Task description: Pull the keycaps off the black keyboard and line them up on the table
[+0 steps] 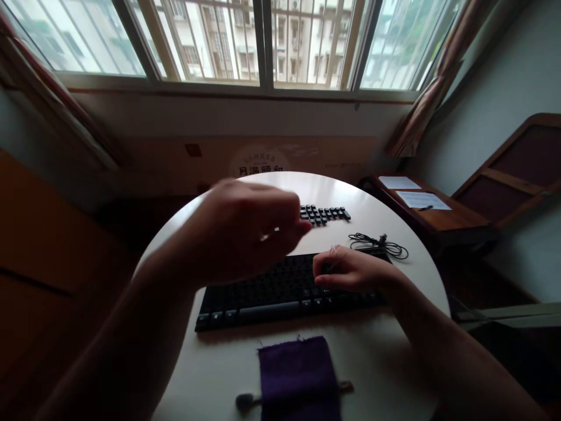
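A black keyboard (263, 307) lies on the round white table (210, 374); the front row still has its keys, while much of the rest is in shadow. My left hand (245, 228) is raised above the keyboard's left part, closed with curled fingers, slightly blurred. Its fingertips appear in front of several loose black keycaps (324, 215) set out in rows behind the keyboard. Over the keyboard's right part, my right hand (346, 270) is also closed, thumb and fingers together, low above the keys. Whatever either hand holds is hidden.
A coiled black cable (394, 250) lies at the keyboard's back right. Nearest me are a purple cloth (300, 374) and a brush (245, 401) partly under it. Beyond the table's right edge stands a wooden chair (464, 219) with papers (423, 200) and a pen.
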The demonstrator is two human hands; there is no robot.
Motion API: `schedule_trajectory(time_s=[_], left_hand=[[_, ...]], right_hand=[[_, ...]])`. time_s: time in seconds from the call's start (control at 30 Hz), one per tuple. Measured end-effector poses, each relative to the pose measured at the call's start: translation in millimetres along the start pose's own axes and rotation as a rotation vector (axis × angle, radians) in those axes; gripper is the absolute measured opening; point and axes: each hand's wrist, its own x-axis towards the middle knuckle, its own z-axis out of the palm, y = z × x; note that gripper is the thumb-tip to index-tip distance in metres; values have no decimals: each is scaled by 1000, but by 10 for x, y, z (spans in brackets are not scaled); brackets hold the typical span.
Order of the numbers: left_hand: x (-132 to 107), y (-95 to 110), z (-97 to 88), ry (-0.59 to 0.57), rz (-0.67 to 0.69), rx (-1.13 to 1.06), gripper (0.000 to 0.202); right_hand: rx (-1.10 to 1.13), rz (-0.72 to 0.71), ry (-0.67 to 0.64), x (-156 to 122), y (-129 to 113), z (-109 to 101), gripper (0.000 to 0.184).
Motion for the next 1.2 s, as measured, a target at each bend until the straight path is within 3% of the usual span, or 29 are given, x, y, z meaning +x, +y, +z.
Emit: schedule_trajectory(time_s=[0.2,0.3,0.53,0.77,1.0,1.2], left_hand=[[-164,-285,918,-324,-33,65,29],[-270,-354,1114,-521,-13,12,24],[-275,-299,1089,-643,-50,-81,23],[-307,-316,1164,-625,-45,-98,24],[-334,-335,1162,-619,-56,-82,24],[-326,-326,1140,-631,-64,-79,23]], right_hand=[[-55,-7,-41,17,0,28,27],[-69,28,-44,36,-5,47,26],[-66,123,-37,83,-23,75,27],[13,132,-6,119,-9,129,27],[183,233,1,123,54,156,33],[267,227,6,129,113,155,36]])
